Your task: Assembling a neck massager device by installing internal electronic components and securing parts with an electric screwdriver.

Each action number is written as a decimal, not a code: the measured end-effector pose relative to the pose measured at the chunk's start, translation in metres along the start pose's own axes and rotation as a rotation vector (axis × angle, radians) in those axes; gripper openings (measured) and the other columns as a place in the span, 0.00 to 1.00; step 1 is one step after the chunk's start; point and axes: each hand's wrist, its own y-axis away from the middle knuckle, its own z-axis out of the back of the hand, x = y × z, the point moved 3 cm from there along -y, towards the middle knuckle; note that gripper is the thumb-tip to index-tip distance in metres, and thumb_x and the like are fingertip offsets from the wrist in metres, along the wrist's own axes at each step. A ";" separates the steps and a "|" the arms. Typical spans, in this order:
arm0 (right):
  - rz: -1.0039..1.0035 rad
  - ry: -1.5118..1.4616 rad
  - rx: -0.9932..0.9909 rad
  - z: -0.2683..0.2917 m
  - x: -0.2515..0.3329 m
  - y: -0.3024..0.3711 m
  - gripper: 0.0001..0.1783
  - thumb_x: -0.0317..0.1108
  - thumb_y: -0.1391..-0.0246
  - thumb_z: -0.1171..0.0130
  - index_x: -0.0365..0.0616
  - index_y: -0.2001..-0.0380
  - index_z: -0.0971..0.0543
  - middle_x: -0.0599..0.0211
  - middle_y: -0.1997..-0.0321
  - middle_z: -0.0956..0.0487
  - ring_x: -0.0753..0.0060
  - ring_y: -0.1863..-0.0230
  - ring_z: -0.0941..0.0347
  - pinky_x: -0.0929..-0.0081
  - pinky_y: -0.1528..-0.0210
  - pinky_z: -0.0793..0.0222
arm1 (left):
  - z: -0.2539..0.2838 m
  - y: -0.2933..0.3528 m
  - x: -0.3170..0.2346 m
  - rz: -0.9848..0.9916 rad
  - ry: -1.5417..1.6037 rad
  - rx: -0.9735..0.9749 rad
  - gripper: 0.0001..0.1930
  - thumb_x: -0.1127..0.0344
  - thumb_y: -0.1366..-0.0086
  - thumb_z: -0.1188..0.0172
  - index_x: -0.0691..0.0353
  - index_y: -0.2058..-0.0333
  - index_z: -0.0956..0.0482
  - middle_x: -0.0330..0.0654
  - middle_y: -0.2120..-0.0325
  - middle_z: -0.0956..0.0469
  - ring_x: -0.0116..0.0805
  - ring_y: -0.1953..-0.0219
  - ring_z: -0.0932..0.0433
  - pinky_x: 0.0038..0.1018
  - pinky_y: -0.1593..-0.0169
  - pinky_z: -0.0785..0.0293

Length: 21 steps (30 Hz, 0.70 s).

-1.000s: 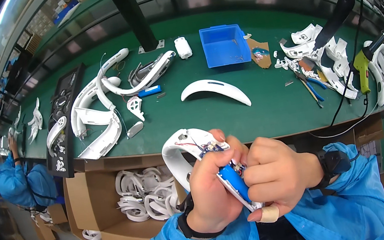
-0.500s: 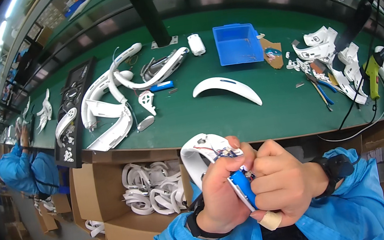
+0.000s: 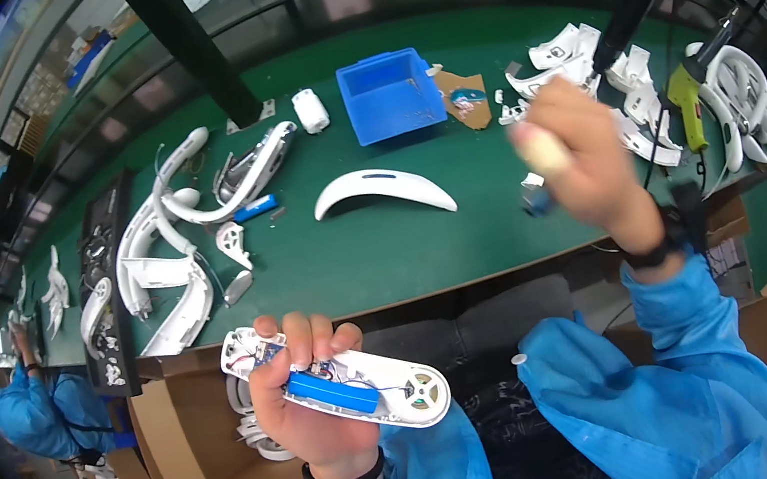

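Observation:
My left hand (image 3: 317, 418) grips a long white plastic housing (image 3: 416, 404), its open inner side facing up. Inside it show a blue battery (image 3: 333, 393), thin wires, a small circuit board (image 3: 265, 351) and a round slotted part at one end. Over the right side of the table is my right hand (image 3: 583, 155), blurred, with its fingers curled in and a beige wrap on one digit. A smeared dark-blue and pale object (image 3: 536, 196) shows just below it; whether the hand holds this is unclear. A curved white cover (image 3: 381, 182) lies mid-table.
A blue bin (image 3: 396, 131) stands at the back. White curved parts (image 3: 170, 265) and a black tray (image 3: 106, 337) lie left; broken white pieces (image 3: 629, 71) and a green glue gun (image 3: 686, 108) are right. Below are cardboard boxes (image 3: 167, 428). A co-worker (image 3: 47, 412) is far left.
My right hand has left the housing and moved up and right over the table. My left hand has shifted left, turning the housing so its inside shows. The whole view has swung.

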 end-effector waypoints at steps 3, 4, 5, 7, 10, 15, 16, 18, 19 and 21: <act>-0.118 0.134 0.154 -0.052 -0.063 0.024 0.20 0.39 0.41 0.35 0.41 0.83 0.27 0.58 0.80 0.30 0.49 0.70 0.32 0.55 0.66 0.36 | 0.000 0.000 0.013 0.055 0.015 0.008 0.10 0.71 0.36 0.48 0.56 0.55 0.29 0.35 0.74 0.33 0.29 0.68 0.34 0.30 0.56 0.32; -0.093 0.142 0.210 -0.062 -0.074 0.030 0.18 0.38 0.42 0.35 0.41 0.80 0.26 0.58 0.77 0.28 0.49 0.70 0.32 0.55 0.65 0.36 | -0.001 0.001 0.016 0.067 0.027 -0.004 0.10 0.72 0.36 0.47 0.58 0.56 0.30 0.36 0.74 0.34 0.29 0.69 0.35 0.28 0.57 0.31; -0.069 0.145 0.267 -0.069 -0.079 0.036 0.15 0.37 0.42 0.34 0.41 0.77 0.26 0.58 0.75 0.27 0.49 0.69 0.32 0.55 0.65 0.35 | 0.000 0.002 0.016 0.071 0.036 -0.010 0.10 0.72 0.36 0.47 0.58 0.56 0.30 0.36 0.74 0.34 0.29 0.69 0.35 0.28 0.57 0.31; 0.020 0.217 0.202 -0.077 -0.081 0.039 0.12 0.35 0.42 0.35 0.41 0.72 0.25 0.60 0.71 0.25 0.54 0.68 0.30 0.58 0.63 0.34 | 0.004 0.001 0.013 0.076 0.034 -0.035 0.10 0.72 0.36 0.47 0.58 0.56 0.31 0.36 0.74 0.34 0.29 0.69 0.35 0.28 0.57 0.31; -0.261 -0.094 0.110 -0.075 -0.072 0.040 0.08 0.31 0.41 0.36 0.42 0.64 0.25 0.66 0.64 0.24 0.65 0.65 0.28 0.66 0.59 0.31 | 0.008 0.000 0.014 0.064 0.037 -0.040 0.10 0.73 0.36 0.47 0.58 0.56 0.31 0.36 0.74 0.34 0.29 0.68 0.35 0.28 0.57 0.31; -0.632 -2.120 0.151 -0.050 -0.023 0.042 0.10 0.30 0.34 0.46 0.49 0.51 0.26 0.71 0.63 0.29 0.72 0.58 0.31 0.72 0.54 0.34 | 0.007 -0.003 0.020 0.057 0.044 -0.037 0.10 0.73 0.35 0.49 0.59 0.55 0.31 0.36 0.74 0.35 0.29 0.69 0.36 0.28 0.57 0.32; -0.608 -2.139 0.147 -0.047 -0.011 0.041 0.10 0.31 0.33 0.48 0.49 0.51 0.26 0.71 0.64 0.30 0.70 0.58 0.31 0.71 0.54 0.35 | 0.006 -0.004 0.021 0.054 0.047 -0.030 0.11 0.74 0.35 0.49 0.61 0.54 0.31 0.37 0.74 0.36 0.28 0.69 0.37 0.28 0.57 0.32; -0.580 -2.210 0.148 -0.043 0.010 0.039 0.10 0.30 0.32 0.50 0.50 0.50 0.27 0.71 0.64 0.30 0.69 0.58 0.32 0.71 0.54 0.37 | 0.011 -0.007 0.022 0.080 0.036 -0.017 0.11 0.72 0.34 0.49 0.59 0.53 0.32 0.36 0.73 0.36 0.28 0.69 0.37 0.29 0.57 0.32; -0.551 -2.235 0.170 -0.042 0.015 0.038 0.10 0.30 0.32 0.50 0.51 0.49 0.27 0.71 0.64 0.30 0.69 0.58 0.32 0.71 0.54 0.37 | 0.012 -0.007 0.024 0.083 0.012 -0.004 0.12 0.71 0.34 0.49 0.57 0.52 0.33 0.35 0.73 0.36 0.27 0.69 0.37 0.29 0.57 0.32; -0.531 -2.251 0.172 -0.041 0.022 0.036 0.10 0.30 0.32 0.50 0.51 0.49 0.27 0.71 0.64 0.30 0.70 0.59 0.32 0.71 0.54 0.37 | 0.011 -0.008 0.026 0.098 0.008 -0.005 0.12 0.71 0.34 0.49 0.58 0.52 0.33 0.35 0.73 0.36 0.27 0.69 0.37 0.29 0.57 0.32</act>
